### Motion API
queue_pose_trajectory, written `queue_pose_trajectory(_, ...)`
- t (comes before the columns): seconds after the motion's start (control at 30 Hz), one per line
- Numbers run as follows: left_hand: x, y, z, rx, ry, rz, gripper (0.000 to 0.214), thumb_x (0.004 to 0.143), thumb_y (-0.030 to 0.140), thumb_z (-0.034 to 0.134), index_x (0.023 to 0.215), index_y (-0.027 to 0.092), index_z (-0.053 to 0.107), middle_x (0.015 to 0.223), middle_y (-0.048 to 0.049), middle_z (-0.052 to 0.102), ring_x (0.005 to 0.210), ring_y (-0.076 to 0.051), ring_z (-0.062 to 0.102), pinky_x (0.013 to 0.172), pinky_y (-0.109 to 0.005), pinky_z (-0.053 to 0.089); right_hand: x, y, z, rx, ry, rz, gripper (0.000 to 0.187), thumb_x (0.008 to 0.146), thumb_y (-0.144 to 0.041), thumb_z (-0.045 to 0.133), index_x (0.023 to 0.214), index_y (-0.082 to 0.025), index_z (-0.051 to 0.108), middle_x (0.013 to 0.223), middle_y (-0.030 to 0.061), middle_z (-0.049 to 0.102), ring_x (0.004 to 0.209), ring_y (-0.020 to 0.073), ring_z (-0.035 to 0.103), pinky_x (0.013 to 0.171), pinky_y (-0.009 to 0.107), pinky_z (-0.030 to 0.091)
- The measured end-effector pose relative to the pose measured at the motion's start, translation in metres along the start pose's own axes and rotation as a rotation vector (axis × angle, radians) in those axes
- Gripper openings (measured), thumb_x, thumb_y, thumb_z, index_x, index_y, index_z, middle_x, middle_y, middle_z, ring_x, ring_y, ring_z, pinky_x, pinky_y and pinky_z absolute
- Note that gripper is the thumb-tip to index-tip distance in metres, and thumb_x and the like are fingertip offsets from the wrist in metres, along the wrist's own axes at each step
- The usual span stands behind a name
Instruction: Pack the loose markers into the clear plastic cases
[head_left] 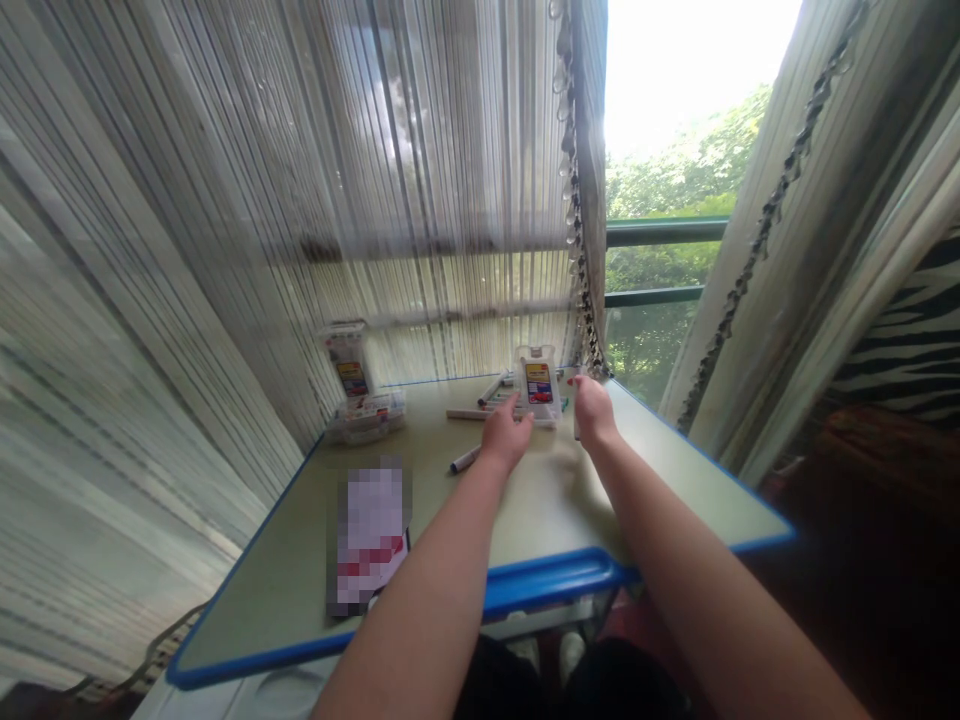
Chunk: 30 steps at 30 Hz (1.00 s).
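My left hand (508,437) is over the middle of the table, its index finger and thumb apart, close to several loose markers (469,413) and the front of a clear plastic case (551,408). I see nothing gripped in it. To the right of that case, my right hand (594,408) is closed on what looks like a slim white marker (577,426); a small red end shows by the fingers, and the rest is hidden. The case bears a yellow and blue label with a red car. A single marker (464,461) lies left of my left forearm.
Another labelled clear case (349,362) stands at the back left, behind a low clear box (367,415). A pixelated flat item (371,535) lies front left. The table (675,480) has a blue raised edge (555,580). String curtains (450,180) hang behind it.
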<state>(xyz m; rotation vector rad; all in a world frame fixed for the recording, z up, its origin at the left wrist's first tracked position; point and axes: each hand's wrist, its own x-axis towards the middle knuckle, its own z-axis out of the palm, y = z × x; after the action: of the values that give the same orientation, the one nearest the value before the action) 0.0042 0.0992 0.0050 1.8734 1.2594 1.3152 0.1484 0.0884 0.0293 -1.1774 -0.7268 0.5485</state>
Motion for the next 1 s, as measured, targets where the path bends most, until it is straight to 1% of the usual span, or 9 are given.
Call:
queue_pose_trajectory(0.13,0.003,-0.009,0.004,0.007,-0.096,-0.003,0.050,0.072,0.016,0.073,0.121,0.018,0.063,0.109,-0.0135,0.070,0.103,-0.025,0.067,0.094,-0.041,0.050,0.003,0.015,0.009,0.030,-0.070,0.099,0.022,0.069,-0.042,0.055,0.057,-0.023,0.056,0.052,-0.0019,0.057,0.056,0.0172,0.052,0.052,0.029,0.042)
queue_pose_trajectory(0.27,0.004,-0.010,0.006,-0.058,-0.034,-0.070,0.040,0.075,0.020,0.073,0.114,0.016,0.065,0.108,-0.0140,0.070,0.096,-0.022,0.069,0.089,-0.036,0.053,0.001,0.022,0.015,0.083,-0.148,0.145,0.029,0.070,-0.050,0.055,0.058,-0.024,0.053,0.049,-0.0031,0.055,0.051,0.0169,0.053,0.047,0.029,0.043)
queue_pose_trajectory(0.37,0.005,-0.011,0.008,-0.122,0.024,-0.145,0.036,0.076,0.027,0.073,0.109,0.015,0.064,0.101,-0.0116,0.070,0.079,-0.018,0.069,0.069,-0.030,0.057,-0.004,0.022,0.015,0.105,-0.203,0.145,0.026,0.067,-0.048,0.061,0.062,-0.023,0.056,0.050,-0.0033,0.057,0.051,0.0163,0.054,0.048,0.028,0.043)
queue_pose_trajectory(0.43,0.006,-0.013,0.010,-0.168,0.010,-0.200,0.039,0.076,0.030,0.073,0.110,0.014,0.063,0.096,-0.0093,0.068,0.069,-0.014,0.066,0.055,-0.024,0.055,-0.007,0.022,0.013,0.108,-0.243,0.145,0.023,0.063,-0.042,0.067,0.063,-0.022,0.057,0.051,-0.0032,0.058,0.052,0.0161,0.055,0.049,0.028,0.043)
queue_pose_trajectory(0.5,0.007,-0.015,0.012,-0.175,-0.015,-0.206,0.038,0.076,0.032,0.072,0.107,0.013,0.064,0.091,-0.0072,0.065,0.063,-0.012,0.062,0.049,-0.022,0.052,-0.009,0.023,0.012,0.105,-0.275,0.143,0.023,0.057,-0.037,0.072,0.060,-0.021,0.056,0.050,-0.0029,0.058,0.051,0.0155,0.055,0.050,0.027,0.043)
queue_pose_trajectory(0.6,0.008,-0.019,0.013,-0.128,0.022,-0.135,0.034,0.072,0.032,0.075,0.099,0.012,0.066,0.083,-0.0048,0.063,0.061,-0.012,0.059,0.051,-0.024,0.051,-0.008,0.024,0.011,0.108,-0.297,0.138,0.026,0.052,-0.033,0.076,0.058,-0.020,0.054,0.050,-0.0031,0.058,0.051,0.0146,0.054,0.049,0.027,0.043)
queue_pose_trajectory(0.67,0.009,-0.020,0.012,-0.110,0.054,-0.107,0.033,0.070,0.029,0.076,0.098,0.013,0.067,0.084,-0.0056,0.064,0.063,-0.012,0.060,0.055,-0.025,0.052,-0.008,0.024,0.011,0.114,-0.296,0.140,0.027,0.050,-0.033,0.076,0.058,-0.021,0.053,0.049,-0.0035,0.057,0.049,0.0144,0.052,0.047,0.027,0.042)
queue_pose_trajectory(0.87,0.005,-0.009,0.006,-0.248,0.017,-0.216,0.039,0.068,0.011,0.073,0.103,0.017,0.057,0.109,-0.0080,0.064,0.069,-0.010,0.061,0.056,-0.020,0.049,-0.009,0.016,0.009,0.150,-0.275,0.149,0.026,0.049,-0.027,0.072,0.061,-0.022,0.050,0.050,-0.0049,0.055,0.049,0.0137,0.049,0.044,0.027,0.038)
queue_pose_trajectory(1.0,-0.001,-0.002,0.008,-0.319,0.058,-0.225,0.046,0.062,0.005,0.074,0.098,0.020,0.050,0.105,-0.0028,0.062,0.061,-0.005,0.054,0.054,-0.018,0.044,-0.012,0.007,0.008,0.204,-0.257,0.147,0.020,0.050,-0.023,0.065,0.060,-0.021,0.048,0.051,-0.0063,0.051,0.051,0.0115,0.046,0.047,0.025,0.037)
